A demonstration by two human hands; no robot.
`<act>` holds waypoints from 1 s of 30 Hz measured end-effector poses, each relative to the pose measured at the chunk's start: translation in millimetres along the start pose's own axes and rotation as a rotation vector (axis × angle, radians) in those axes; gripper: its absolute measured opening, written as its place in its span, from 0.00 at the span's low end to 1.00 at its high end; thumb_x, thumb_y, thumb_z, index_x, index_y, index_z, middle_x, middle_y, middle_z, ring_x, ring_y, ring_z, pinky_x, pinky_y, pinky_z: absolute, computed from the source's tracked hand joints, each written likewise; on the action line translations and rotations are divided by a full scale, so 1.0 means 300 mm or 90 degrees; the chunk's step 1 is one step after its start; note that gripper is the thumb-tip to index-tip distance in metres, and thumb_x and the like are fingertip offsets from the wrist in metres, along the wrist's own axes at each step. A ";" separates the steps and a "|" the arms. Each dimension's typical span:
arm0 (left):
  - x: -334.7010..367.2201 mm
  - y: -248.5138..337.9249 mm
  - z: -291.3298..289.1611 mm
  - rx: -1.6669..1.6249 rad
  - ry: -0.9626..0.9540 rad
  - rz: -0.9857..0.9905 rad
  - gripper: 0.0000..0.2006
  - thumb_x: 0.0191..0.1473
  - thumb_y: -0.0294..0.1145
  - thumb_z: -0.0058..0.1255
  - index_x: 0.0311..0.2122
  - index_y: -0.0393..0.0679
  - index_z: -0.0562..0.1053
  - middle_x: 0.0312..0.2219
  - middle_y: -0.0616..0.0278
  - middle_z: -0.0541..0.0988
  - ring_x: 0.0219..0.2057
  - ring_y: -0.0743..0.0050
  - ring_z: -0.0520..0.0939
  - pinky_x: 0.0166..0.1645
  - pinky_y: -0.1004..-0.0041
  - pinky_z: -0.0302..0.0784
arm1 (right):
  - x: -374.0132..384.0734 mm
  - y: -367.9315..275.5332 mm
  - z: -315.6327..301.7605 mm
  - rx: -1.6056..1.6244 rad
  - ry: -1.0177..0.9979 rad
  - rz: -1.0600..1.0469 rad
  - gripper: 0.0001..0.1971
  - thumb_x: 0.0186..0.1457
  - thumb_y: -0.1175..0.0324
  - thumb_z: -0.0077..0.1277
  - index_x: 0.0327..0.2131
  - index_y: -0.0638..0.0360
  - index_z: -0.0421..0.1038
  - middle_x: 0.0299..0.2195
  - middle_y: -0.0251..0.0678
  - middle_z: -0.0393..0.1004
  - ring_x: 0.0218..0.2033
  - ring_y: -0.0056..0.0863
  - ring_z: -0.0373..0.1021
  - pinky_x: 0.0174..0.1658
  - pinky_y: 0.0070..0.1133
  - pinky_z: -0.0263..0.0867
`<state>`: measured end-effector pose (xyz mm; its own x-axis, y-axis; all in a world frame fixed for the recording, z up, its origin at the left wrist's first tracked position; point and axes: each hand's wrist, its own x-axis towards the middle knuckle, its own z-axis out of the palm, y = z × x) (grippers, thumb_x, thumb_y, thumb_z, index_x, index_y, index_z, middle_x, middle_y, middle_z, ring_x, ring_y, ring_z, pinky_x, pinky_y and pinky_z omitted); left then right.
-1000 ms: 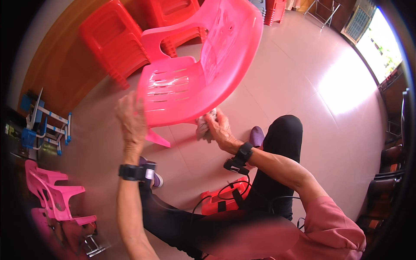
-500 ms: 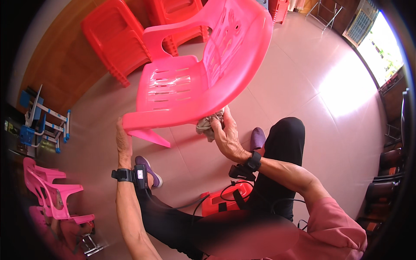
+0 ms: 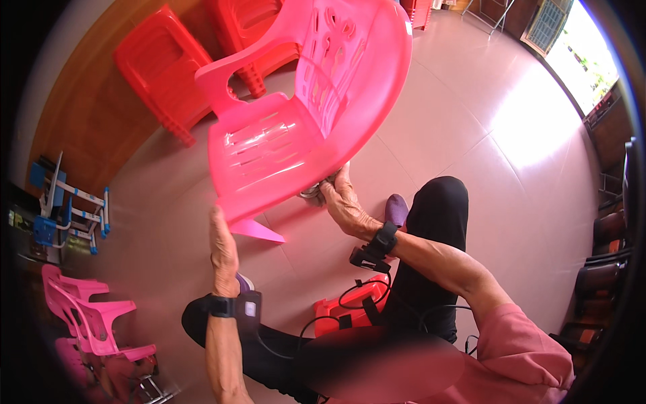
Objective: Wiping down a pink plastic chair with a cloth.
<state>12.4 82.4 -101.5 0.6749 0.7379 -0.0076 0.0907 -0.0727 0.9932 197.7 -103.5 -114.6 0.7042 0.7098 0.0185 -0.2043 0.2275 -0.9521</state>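
A glossy pink plastic armchair (image 3: 262, 141) with slotted seat and patterned back stands tilted before me. My left hand (image 3: 223, 249) is at the front end of its near armrest, fingers stretched out along the plastic; some fingers are hard to make out. Bunched in my right hand (image 3: 348, 207) is a greyish rag (image 3: 312, 195), pressed against the underside of the chair's near edge. The chair largely covers the rag.
Stacked red plastic stools (image 3: 165, 74) stand along the wooden wall. A blue-and-white folding frame (image 3: 74, 202) and smaller pink chairs (image 3: 94, 310) are at the left. Beneath me is a red stool (image 3: 356, 303) with cables. Dark chairs (image 3: 599, 286) line the right.
The pink armchair has turned, its front end swinging toward me and to the right. My left hand has moved right with that end. My right hand stays on the rag, slightly shifted.
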 end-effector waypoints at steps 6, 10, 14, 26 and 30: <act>-0.064 0.110 0.228 0.066 -0.078 0.045 0.36 0.62 0.58 0.37 0.59 0.32 0.56 0.50 0.46 0.69 0.52 0.58 0.69 0.58 0.64 0.62 | -0.078 -0.008 0.098 0.018 -0.064 0.021 0.20 0.64 0.70 0.39 0.57 0.55 0.49 0.34 0.35 0.69 0.27 0.18 0.68 0.28 0.16 0.65; -0.024 0.159 0.245 0.129 -0.033 0.084 0.25 0.61 0.47 0.37 0.49 0.30 0.66 0.35 0.49 0.75 0.38 0.61 0.73 0.47 0.65 0.67 | -0.118 -0.122 0.059 -0.086 -0.118 0.094 0.23 0.61 0.64 0.43 0.57 0.60 0.54 0.31 0.36 0.71 0.25 0.21 0.70 0.25 0.19 0.67; 0.034 0.122 0.233 0.093 -0.063 0.094 0.28 0.64 0.47 0.29 0.43 0.29 0.72 0.37 0.49 0.76 0.42 0.62 0.74 0.51 0.67 0.66 | -0.142 -0.264 0.027 -0.169 -0.137 0.195 0.18 0.62 0.58 0.42 0.44 0.65 0.67 0.21 0.38 0.73 0.23 0.29 0.74 0.27 0.27 0.70; -0.022 0.007 0.227 0.025 -0.041 0.196 0.26 0.62 0.50 0.40 0.54 0.37 0.65 0.39 0.58 0.73 0.35 0.71 0.74 0.46 0.73 0.70 | 0.152 -0.640 -0.182 -1.067 0.104 -0.395 0.16 0.51 0.63 0.54 0.43 0.55 0.67 0.39 0.43 0.66 0.28 0.48 0.71 0.29 0.38 0.68; -0.067 0.018 0.262 0.009 -0.111 0.177 0.29 0.54 0.28 0.51 0.59 0.42 0.55 0.42 0.57 0.73 0.40 0.70 0.75 0.46 0.71 0.73 | 0.147 -0.468 -0.189 -0.942 0.139 -0.324 0.14 0.52 0.61 0.53 0.40 0.56 0.67 0.37 0.45 0.67 0.34 0.50 0.70 0.35 0.40 0.68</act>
<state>56.9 14.6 -105.0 0.7908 0.5619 0.2428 -0.1057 -0.2653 0.9584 296.1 -141.9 2.7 0.5966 0.6291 0.4982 0.7999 -0.5166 -0.3056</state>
